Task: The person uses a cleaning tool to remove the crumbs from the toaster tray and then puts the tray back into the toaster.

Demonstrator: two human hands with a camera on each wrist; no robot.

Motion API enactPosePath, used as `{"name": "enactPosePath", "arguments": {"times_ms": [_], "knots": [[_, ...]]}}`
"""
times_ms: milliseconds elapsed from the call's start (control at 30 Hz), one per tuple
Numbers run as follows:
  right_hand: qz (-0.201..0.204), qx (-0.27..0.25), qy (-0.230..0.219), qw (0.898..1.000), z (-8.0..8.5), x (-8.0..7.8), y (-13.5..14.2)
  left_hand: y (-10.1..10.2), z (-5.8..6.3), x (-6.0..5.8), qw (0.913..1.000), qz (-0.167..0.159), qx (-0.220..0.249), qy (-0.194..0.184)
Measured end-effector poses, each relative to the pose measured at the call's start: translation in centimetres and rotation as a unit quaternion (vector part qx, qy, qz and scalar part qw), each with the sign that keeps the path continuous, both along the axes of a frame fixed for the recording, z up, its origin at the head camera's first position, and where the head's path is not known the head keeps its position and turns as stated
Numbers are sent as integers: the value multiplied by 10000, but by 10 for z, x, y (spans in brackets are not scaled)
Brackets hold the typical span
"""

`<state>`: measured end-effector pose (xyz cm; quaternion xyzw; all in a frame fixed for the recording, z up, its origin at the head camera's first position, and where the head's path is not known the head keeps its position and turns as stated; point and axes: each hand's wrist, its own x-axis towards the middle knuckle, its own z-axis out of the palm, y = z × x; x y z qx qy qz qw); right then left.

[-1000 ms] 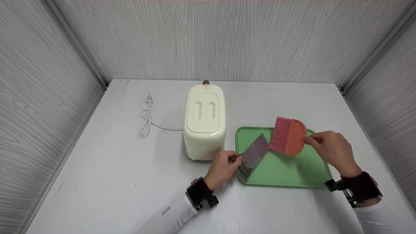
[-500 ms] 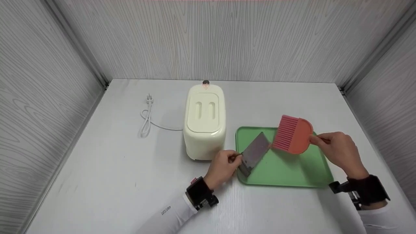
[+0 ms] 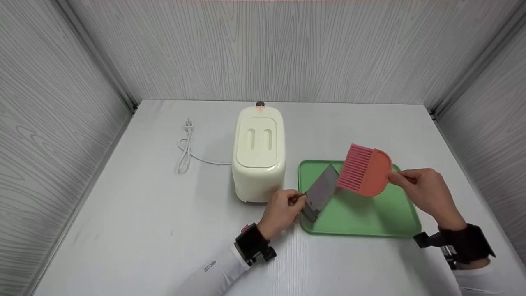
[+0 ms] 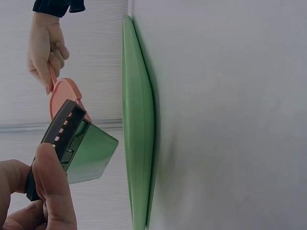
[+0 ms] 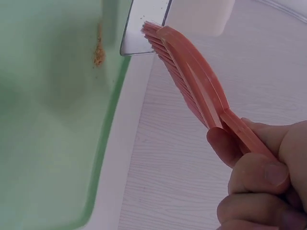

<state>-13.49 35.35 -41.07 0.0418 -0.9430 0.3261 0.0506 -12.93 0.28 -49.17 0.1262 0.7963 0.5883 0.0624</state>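
Note:
My left hand [image 3: 283,209] pinches a shiny metal crumb tray [image 3: 323,188] by its dark end. Tilted, the crumb tray is held over the left part of a green tray [image 3: 370,222]. The right hand [image 3: 425,191] grips the short handle of an orange brush [image 3: 373,174]. Its pink bristles point left, and their tips overlap the crumb tray's right edge in the head view. In the right wrist view, the bristle ends are at the crumb tray [image 5: 143,28], which has a few specks on it. Light brown crumbs [image 5: 99,55] lie on the green tray below.
A cream toaster [image 3: 259,152] with a lid over its top stands just left of the green tray, close to my left hand. Its white cord and plug [image 3: 185,144] lie further left. Pale wood-grain walls [image 3: 263,49] enclose the white table at the back and both sides.
The right hand first drew the brush rightward off the crumb tray, then brought it slightly back left onto its edge. The crumb tray's far end has shifted up a little; the left hand barely moved.

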Motion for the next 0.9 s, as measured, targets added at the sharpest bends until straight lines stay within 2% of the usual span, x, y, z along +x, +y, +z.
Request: {"name": "enactPosePath", "arguments": {"times_ms": [233,533,733,900], "knots": [[199,-229,75,9995,-3,6,-12,0,-1,0,10000,20,-68,39],[533,-553,-140,9969,-8,12,-25,0,-1,-1,9999,7,-119,-53],[626,-608,-144,9961,-9,15,-31,0,-1,-1,9999,-2,-108,-101],[690,-625,-194,9955,-9,18,-35,0,-1,0,9999,37,-144,27]]}}
